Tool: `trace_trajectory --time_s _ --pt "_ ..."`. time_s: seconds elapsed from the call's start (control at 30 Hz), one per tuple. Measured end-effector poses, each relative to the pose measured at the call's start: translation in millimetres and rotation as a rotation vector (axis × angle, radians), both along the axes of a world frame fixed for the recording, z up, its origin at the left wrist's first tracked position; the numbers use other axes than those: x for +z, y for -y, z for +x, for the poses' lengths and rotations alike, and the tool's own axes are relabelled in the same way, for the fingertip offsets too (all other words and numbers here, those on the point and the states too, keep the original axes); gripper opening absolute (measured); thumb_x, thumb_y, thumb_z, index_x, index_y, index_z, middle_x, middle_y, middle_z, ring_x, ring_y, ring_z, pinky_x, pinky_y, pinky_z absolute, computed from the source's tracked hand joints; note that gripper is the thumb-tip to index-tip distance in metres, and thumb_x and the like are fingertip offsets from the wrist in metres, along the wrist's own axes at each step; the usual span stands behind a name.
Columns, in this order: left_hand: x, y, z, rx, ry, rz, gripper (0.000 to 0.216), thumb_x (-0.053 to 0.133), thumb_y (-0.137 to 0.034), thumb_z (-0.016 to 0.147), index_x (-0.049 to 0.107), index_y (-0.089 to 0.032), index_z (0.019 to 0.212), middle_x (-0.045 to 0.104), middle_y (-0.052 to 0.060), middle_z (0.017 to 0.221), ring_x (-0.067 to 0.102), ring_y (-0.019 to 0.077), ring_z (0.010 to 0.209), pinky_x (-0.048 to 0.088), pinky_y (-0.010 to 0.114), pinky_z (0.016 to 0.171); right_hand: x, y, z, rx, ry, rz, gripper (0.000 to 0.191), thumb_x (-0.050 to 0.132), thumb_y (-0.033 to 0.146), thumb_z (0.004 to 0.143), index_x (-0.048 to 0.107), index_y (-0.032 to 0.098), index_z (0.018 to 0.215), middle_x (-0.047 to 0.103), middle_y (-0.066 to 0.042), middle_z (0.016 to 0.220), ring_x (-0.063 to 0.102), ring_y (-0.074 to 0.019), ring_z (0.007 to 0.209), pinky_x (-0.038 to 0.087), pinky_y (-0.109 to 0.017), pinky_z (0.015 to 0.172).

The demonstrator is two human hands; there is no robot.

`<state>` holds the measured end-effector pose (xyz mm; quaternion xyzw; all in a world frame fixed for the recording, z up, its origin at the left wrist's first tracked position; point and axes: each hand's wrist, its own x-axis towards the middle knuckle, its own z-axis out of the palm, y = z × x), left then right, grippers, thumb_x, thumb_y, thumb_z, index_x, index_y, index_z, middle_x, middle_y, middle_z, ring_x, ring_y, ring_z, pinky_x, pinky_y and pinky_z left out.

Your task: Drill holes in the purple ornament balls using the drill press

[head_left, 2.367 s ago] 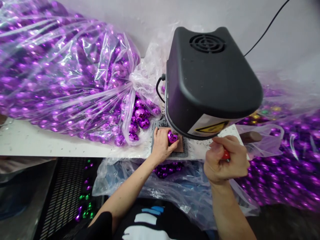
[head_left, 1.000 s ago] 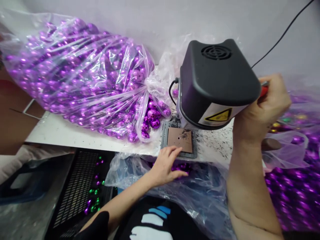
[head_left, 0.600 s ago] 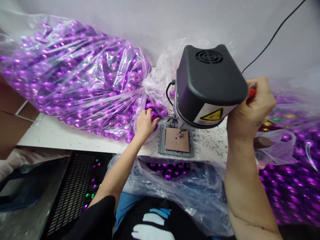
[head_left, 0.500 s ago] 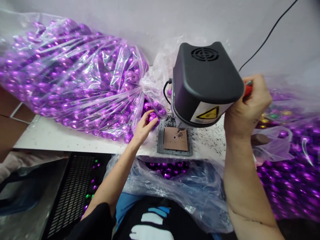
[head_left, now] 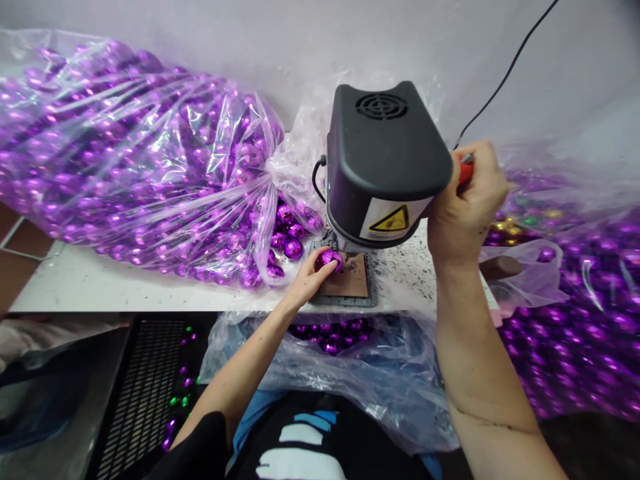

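A shiny purple faceted ball (head_left: 330, 259) is pinched in my left hand (head_left: 313, 275), over the left part of a brown square plate (head_left: 345, 285). That plate lies on a grey base on the white table. Above it stands a black machine head (head_left: 387, 153) with a round vent and a yellow warning label. Around a red handle (head_left: 466, 171) at the machine's right side, my right hand (head_left: 470, 200) is closed. Loose purple balls (head_left: 293, 249) lie left of the plate, at the mouth of a large clear bag (head_left: 150, 167) full of them.
An open plastic bag (head_left: 370, 370) with purple balls hangs at the table's front edge, over my lap. More bagged purple balls (head_left: 575, 347) fill the right side. Dark scraps litter the tabletop (head_left: 407, 273). A black crate (head_left: 137, 393) stands low on the left.
My left hand has moved right from the loose balls, bringing one purple ball over the brown plate. My right hand stays on the red handle. The whole view has shifted slightly.
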<state>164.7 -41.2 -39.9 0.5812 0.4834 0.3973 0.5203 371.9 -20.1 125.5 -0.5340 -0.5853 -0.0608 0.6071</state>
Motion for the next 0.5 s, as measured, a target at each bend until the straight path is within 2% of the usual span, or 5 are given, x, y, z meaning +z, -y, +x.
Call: trace_trajectory --time_s 0.17,0.37,0.5 --pt "5.6 3.9 3.5 -0.074 -0.206 0.119 0.040 0.063 -0.043 0.092 0.061 -0.019 0.124 0.069 0.007 0.114 0.064 0.0236 0.106 0.050 0.037 0.096 0.1 -0.2 -2.3 -0.004 -0.030 -0.014 0.049 0.041 0.062 0.097 0.046 0.018 0.078 0.037 0.008 0.064 0.034 -0.0042 0.059 0.030 -0.022 0.060" --pt "-0.4 10.3 12.5 -0.133 -0.449 0.455 0.036 0.065 -0.037 0.094 0.058 -0.018 0.124 0.065 0.012 0.119 0.061 0.0270 0.112 0.048 0.042 0.099 2.8 1.5 -3.5 0.011 -0.060 -0.048 0.035 0.050 0.047 0.098 0.042 0.020 0.076 0.035 0.007 0.063 0.031 -0.0057 0.059 0.029 -0.023 0.059" --pt "-11.1 11.3 21.8 -0.050 -0.479 0.465 0.042 0.076 -0.038 0.086 0.059 -0.019 0.120 0.066 0.011 0.116 0.061 0.0271 0.108 0.047 0.040 0.094 4.6 3.4 -4.1 0.013 -0.055 -0.052 0.030 0.049 0.041 0.097 0.042 0.021 0.076 0.037 0.007 0.063 0.033 -0.0059 0.059 0.030 -0.023 0.060"
